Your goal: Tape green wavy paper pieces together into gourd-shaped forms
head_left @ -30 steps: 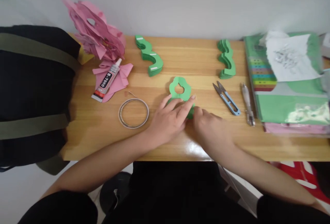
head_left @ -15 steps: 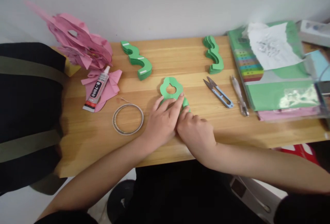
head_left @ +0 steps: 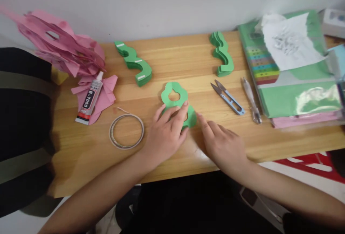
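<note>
A wavy green paper cutout [head_left: 180, 97] with holes through it lies on the wooden table. My left hand [head_left: 168, 130] is pressed on its lower part, fingers spread and flat, hiding some of it. At the cutout's lower right edge is the index fingertip of my right hand [head_left: 222, 140]; I cannot tell whether it touches the paper. That hand holds nothing visible, its index finger stretched out and the others partly bent. To the left of my left hand lies a roll of thin tape [head_left: 111, 133], its loose end lifted.
Stacks of wavy green paper strips lie at the back left [head_left: 145, 69] and back right [head_left: 228, 63]. Blue thread snips [head_left: 233, 105] and a pen [head_left: 250, 97] lie right, beside packaged paper [head_left: 296, 101]. A glue tube [head_left: 90, 97] rests on pink paper [head_left: 109, 88] at left.
My right hand has moved right, away from my left hand, and its index finger has straightened. More of the green cutout's lower right lobe and second hole now shows. The view has shifted slightly.
</note>
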{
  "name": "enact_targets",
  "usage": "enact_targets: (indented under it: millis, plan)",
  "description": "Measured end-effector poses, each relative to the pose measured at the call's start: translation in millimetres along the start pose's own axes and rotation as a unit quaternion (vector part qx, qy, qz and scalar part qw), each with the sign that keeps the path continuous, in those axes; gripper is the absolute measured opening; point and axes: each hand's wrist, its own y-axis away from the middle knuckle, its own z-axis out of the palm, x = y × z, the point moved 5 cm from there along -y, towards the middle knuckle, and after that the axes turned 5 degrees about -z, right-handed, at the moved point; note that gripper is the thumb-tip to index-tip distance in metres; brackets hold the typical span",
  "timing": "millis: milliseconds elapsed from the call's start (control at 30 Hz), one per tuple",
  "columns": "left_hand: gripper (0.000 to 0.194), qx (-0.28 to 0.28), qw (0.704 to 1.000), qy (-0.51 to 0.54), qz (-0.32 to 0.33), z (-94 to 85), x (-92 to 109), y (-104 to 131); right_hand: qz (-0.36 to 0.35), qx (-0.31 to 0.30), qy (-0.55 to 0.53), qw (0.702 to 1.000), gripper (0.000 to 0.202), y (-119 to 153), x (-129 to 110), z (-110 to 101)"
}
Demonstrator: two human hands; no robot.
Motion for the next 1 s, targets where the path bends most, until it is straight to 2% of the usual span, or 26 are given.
enact_targets:
  millis: [167, 467, 567, 700, 767, 867, 1000]
  plan:
    - [0.054, -0.003, 1.000, -0.007, -0.004, -1.2, 1, -1, 0.006, -0.005, 0.003, 1.000, 0.039, 3, 2, 12]
    - [0.056, -0.016, 1.000, -0.025, 0.000, -0.2, 2, 0, -0.071, -0.031, 0.109, 0.991, 0.038, -16, -16, -3]
    - [0.054, -0.017, 0.999, -0.038, 0.006, 0.2, 3, 0, -0.108, -0.060, 0.195, 0.973, 0.040, -20, -27, -1]
    - [0.061, -0.023, 0.999, -0.028, 0.004, 1.3, 2, -1, -0.159, -0.077, 0.326, 0.929, 0.042, -29, -41, 1]
    - [0.066, -0.027, 0.999, -0.017, 0.001, 2.2, 1, 0, -0.145, -0.076, 0.314, 0.935, 0.040, -35, -43, 2]
    - [0.073, -0.031, 0.999, -0.009, -0.003, 3.2, -1, 0, -0.102, -0.071, 0.218, 0.968, 0.039, -39, -38, 1]
    - [0.072, -0.041, 0.999, -0.019, -0.001, 4.1, 0, 1, -0.089, -0.059, 0.150, 0.983, 0.044, -29, -32, -3]
